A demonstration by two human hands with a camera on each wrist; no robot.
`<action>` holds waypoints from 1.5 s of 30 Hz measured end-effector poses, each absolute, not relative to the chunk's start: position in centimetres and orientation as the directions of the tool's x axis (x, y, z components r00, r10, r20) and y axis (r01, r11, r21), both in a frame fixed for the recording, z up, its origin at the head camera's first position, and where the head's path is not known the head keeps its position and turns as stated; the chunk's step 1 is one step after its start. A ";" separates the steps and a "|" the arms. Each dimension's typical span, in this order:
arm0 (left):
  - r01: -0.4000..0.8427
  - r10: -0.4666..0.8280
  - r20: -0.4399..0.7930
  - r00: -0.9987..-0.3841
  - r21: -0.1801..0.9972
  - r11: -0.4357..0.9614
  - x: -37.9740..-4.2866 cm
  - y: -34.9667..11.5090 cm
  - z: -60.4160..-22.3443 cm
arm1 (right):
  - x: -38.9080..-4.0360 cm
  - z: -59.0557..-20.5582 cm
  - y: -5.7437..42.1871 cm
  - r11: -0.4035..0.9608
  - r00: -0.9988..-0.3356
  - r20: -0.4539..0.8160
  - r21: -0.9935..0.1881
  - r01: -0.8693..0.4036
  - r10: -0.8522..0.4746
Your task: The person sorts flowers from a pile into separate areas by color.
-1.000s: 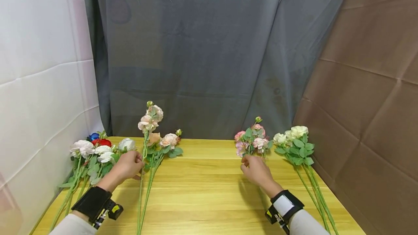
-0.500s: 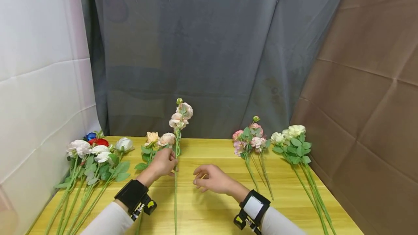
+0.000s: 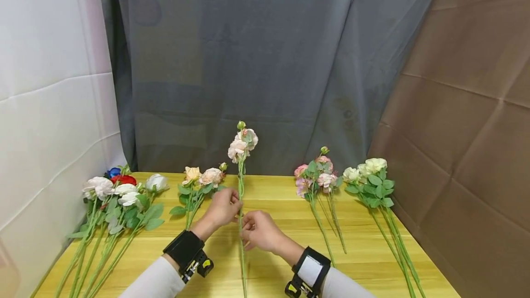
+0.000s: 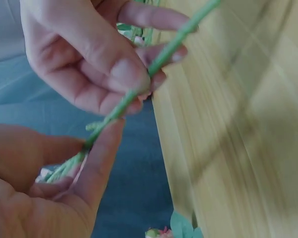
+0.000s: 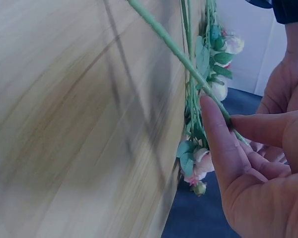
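A long-stemmed pale pink flower with a green bud stands upright above the middle of the table. My left hand pinches its green stem below the blooms. Just below, my right hand holds the same stem between thumb and fingers. In the left wrist view, my left hand is at lower left and the right hand comes from above, thumb on the stem. The right wrist view shows the stem between thumb and forefinger of my right hand, the left hand behind.
Peach flowers lie left of my hands on the wooden table. White, red and blue flowers lie at far left. Pink flowers and cream flowers lie on the right. A grey curtain hangs behind.
My left hand has carried the pale pink flower right, from beside the peach flowers to the middle. The right hand has left the pink flowers, moved left and taken hold of the stem.
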State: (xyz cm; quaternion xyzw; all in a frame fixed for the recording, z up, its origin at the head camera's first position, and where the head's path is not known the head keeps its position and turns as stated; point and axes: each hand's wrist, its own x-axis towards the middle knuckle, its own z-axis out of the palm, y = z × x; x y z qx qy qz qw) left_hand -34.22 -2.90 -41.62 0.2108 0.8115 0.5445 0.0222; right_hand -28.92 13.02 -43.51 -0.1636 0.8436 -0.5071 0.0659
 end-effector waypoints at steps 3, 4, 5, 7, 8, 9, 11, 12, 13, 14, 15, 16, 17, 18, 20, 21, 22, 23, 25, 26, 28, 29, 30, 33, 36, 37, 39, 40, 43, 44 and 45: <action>0.328 0.396 0.196 -0.897 0.896 0.299 -34.6 -3.3 -42.1 | -28.9 -43.6 13.4 0.427 -0.941 0.062 -0.880 -0.209 -0.332; 0.331 0.409 0.195 -0.892 0.896 0.295 -34.7 -3.5 -42.3 | -29.0 -43.6 13.7 0.429 -0.943 0.066 -0.879 -0.209 -0.325; 0.336 0.418 0.194 -0.888 0.893 0.299 -34.8 -3.7 -42.5 | -29.0 -43.7 14.0 0.430 -0.946 0.069 -0.879 -0.208 -0.315; 0.350 0.424 0.196 -0.884 0.879 0.324 -35.0 -4.6 -42.8 | -29.0 -43.8 14.8 0.434 -0.951 0.071 -0.878 -0.202 -0.299; 0.350 0.422 0.189 -0.887 0.870 0.346 -35.1 -5.1 -42.9 | -29.1 -43.9 15.3 0.439 -0.954 0.070 -0.876 -0.199 -0.293; 0.354 0.416 0.184 -0.890 0.856 0.378 -35.1 -5.7 -43.0 | -29.1 -44.0 15.9 0.443 -0.955 0.067 -0.875 -0.195 -0.288; 0.357 0.392 0.172 -0.904 0.808 0.469 -35.2 -7.1 -43.3 | -29.1 -44.0 17.2 0.451 -0.959 0.055 -0.874 -0.180 -0.277; 0.365 0.385 0.173 -0.906 0.781 0.507 -35.2 -8.0 -43.6 | -29.1 -44.0 17.9 0.456 -0.961 0.047 -0.873 -0.173 -0.273; 0.364 0.377 0.168 -0.911 0.757 0.543 -35.3 -8.8 -43.7 | -29.0 -43.9 18.6 0.462 -0.963 0.039 -0.872 -0.164 -0.268; 0.360 0.369 0.161 -0.915 0.737 0.572 -35.3 -9.7 -43.9 | -29.0 -43.9 19.3 0.468 -0.964 0.031 -0.870 -0.156 -0.263; 0.358 0.361 0.158 -0.919 0.719 0.596 -35.3 -10.5 -44.2 | -28.9 -43.9 19.9 0.476 -0.966 0.020 -0.867 -0.145 -0.258; 0.351 0.353 0.153 -0.923 0.707 0.613 -35.3 -11.3 -44.5 | -28.7 -43.9 20.6 0.485 -0.968 0.010 -0.864 -0.135 -0.251; 0.347 0.348 0.150 -0.925 0.706 0.618 -35.4 -12.1 -44.8 | -28.6 -43.9 21.1 0.493 -0.970 0.000 -0.861 -0.123 -0.243; 0.336 0.340 0.143 -0.929 0.708 0.621 -35.4 -12.9 -45.1 | -28.4 -44.0 21.7 0.501 -0.971 -0.010 -0.858 -0.114 -0.238; 0.311 0.320 0.127 -0.939 0.711 0.631 -35.4 -14.1 -45.6 | -28.2 -44.2 22.6 0.521 -0.973 -0.025 -0.848 -0.102 -0.230; 0.303 0.315 0.121 -0.942 0.710 0.636 -35.5 -14.6 -45.8 | -28.1 -44.3 23.0 0.527 -0.973 -0.032 -0.845 -0.095 -0.228; 0.294 0.307 0.114 -0.945 0.707 0.643 -35.5 -15.0 -46.0 | -28.0 -44.4 23.3 0.532 -0.973 -0.039 -0.842 -0.091 -0.229; 0.286 0.302 0.107 -0.947 0.707 0.647 -35.5 -15.3 -46.2 | -27.9 -44.6 23.5 0.537 -0.972 -0.048 -0.839 -0.086 -0.230; 0.276 0.295 0.098 -0.951 0.700 0.658 -35.4 -15.7 -46.5 | -27.7 -44.9 23.8 0.545 -0.968 -0.061 -0.834 -0.083 -0.242; 0.264 0.293 0.084 -0.952 0.707 0.656 -35.3 -15.9 -46.7 | -27.7 -45.0 23.9 0.544 -0.966 -0.074 -0.835 -0.075 -0.247; 0.244 0.283 0.066 -0.957 0.711 0.659 -35.0 -16.0 -46.9 | -27.6 -45.4 24.0 0.544 -0.962 -0.101 -0.837 -0.056 -0.255; 0.231 0.278 0.055 -0.959 0.717 0.657 -34.9 -15.9 -47.0 | -27.6 -45.6 24.0 0.542 -0.959 -0.113 -0.839 -0.048 -0.260; 0.219 0.274 0.042 -0.961 0.723 0.655 -34.7 -15.9 -47.0 | -27.6 -45.8 24.0 0.541 -0.957 -0.122 -0.840 -0.042 -0.263; 0.203 0.274 0.021 -0.962 0.724 0.659 -34.3 -15.6 -47.1 | -27.4 -46.2 24.0 0.552 -0.956 -0.140 -0.834 -0.028 -0.260; 0.202 0.283 0.005 -0.959 0.714 0.671 -34.1 -15.4 -47.1 | -27.3 -46.3 23.9 0.575 -0.959 -0.142 -0.818 -0.027 -0.247; 0.203 0.287 0.002 -0.958 0.710 0.674 -34.1 -15.4 -47.1 | -27.3 -46.3 23.9 0.584 -0.960 -0.141 -0.811 -0.027 -0.241; 0.192 0.288 -0.016 -0.957 0.711 0.676 -34.2 -15.4 -47.0 | -27.3 -46.3 23.8 0.603 -0.963 -0.135 -0.797 -0.034 -0.233; 0.185 0.288 -0.026 -0.957 0.712 0.678 -34.2 -15.5 -46.9 | -27.3 -46.2 23.8 0.611 -0.965 -0.133 -0.791 -0.035 -0.228; 0.150 0.280 -0.060 -0.958 0.727 0.670 -34.3 -15.6 -46.7 | -27.3 -46.2 23.8 0.632 -0.967 -0.129 -0.774 -0.041 -0.221; 0.137 0.279 -0.074 -0.958 0.734 0.665 -34.3 -15.6 -46.6 | -27.3 -46.2 23.8 0.637 -0.967 -0.130 -0.770 -0.041 -0.220; 0.121 0.275 -0.088 -0.958 0.742 0.659 -34.3 -15.6 -46.6 | -27.4 -46.3 23.8 0.639 -0.967 -0.134 -0.768 -0.038 -0.218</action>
